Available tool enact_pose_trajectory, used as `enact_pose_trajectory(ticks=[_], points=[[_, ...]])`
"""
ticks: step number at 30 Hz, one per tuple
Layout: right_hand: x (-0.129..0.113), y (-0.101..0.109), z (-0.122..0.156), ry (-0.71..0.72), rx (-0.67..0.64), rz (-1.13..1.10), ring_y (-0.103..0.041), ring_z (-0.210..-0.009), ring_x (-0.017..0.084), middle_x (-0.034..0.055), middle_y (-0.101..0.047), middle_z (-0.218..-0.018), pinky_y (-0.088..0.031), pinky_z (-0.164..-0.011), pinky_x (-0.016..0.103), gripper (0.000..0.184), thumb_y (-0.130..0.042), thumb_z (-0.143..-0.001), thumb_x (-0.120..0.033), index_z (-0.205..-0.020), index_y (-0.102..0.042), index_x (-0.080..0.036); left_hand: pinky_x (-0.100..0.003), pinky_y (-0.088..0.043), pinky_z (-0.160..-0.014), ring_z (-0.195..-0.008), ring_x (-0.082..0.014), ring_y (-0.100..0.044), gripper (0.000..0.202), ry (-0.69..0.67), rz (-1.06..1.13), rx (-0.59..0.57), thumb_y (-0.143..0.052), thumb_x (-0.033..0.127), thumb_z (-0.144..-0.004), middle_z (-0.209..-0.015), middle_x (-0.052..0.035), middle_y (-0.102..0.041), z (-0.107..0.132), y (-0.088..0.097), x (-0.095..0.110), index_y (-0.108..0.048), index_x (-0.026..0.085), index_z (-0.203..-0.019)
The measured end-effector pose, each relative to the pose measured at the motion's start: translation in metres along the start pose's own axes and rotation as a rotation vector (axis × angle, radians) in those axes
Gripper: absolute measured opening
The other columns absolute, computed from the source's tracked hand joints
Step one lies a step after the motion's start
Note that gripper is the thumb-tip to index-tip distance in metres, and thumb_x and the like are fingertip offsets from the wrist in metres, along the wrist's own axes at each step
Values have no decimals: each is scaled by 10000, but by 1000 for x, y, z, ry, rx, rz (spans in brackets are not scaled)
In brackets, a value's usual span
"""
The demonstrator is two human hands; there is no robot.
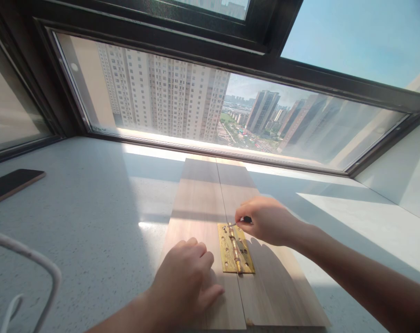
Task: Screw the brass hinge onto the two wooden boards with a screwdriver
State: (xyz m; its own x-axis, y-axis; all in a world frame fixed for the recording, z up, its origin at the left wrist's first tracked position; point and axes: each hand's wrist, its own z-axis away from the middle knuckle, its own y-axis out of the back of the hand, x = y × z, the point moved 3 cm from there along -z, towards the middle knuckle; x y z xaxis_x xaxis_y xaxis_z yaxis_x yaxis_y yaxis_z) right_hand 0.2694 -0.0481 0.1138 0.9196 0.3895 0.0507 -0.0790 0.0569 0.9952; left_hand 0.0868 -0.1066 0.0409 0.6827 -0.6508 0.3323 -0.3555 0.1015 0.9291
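Note:
A brass hinge (235,249) lies flat and opened out across the seam between two wooden boards, the left board (199,194) and the right board (279,291). My right hand (265,219) is closed in a pinch around a thin metal tool (232,225) with a dark handle. Its tip is at the upper end of the hinge's knuckle; most of the handle is hidden in my fingers. On the left board, beside the hinge, rests my left hand (187,280), fingers loosely bent and thumb apart, holding nothing.
The boards lie on a pale speckled sill (102,222) in front of a dark-framed window (196,150). At the far left is a phone (15,182). A white cable (33,254) loops up at the lower left. Strips of sunlight and shadow cross the surface.

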Motion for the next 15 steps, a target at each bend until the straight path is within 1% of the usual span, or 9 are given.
enact_pose_trajectory(ticks=[3,9,12,15], points=[[-5,-1,-10,25,-25,58,-585,-729,165,-15,-700,-748,-339,-577,267,180,-559,-759,-192,-702,-708,-277,-338,-438,-624,-710,-213,-533,285,20,-6,-16,-692,433,-727,-719,-31,-599,-10,-2,3,-581,174,-684],[-11,0,-19,40,-102,117,-584,-709,173,7,-683,-731,-313,-541,270,152,-588,-727,-181,-675,-702,-266,-326,-411,-623,-678,-206,-533,312,43,-3,-47,-651,460,-755,-668,-26,-579,-17,-7,-2,-589,176,-643],[-17,4,-21,86,-135,163,-577,-688,173,21,-672,-741,-288,-521,273,146,-575,-744,-183,-679,-692,-243,-329,-408,-638,-719,-213,-531,334,76,38,-39,-671,506,-717,-752,-33,-595,-20,-7,-5,-596,181,-701],[-29,7,-24,177,-208,311,-568,-660,173,40,-655,-737,-264,-498,275,132,-570,-748,-156,-677,-673,-200,-346,-405,-677,-791,-229,-514,376,102,76,9,-699,533,-670,-857,-46,-599,-22,-7,-8,-591,184,-762]])
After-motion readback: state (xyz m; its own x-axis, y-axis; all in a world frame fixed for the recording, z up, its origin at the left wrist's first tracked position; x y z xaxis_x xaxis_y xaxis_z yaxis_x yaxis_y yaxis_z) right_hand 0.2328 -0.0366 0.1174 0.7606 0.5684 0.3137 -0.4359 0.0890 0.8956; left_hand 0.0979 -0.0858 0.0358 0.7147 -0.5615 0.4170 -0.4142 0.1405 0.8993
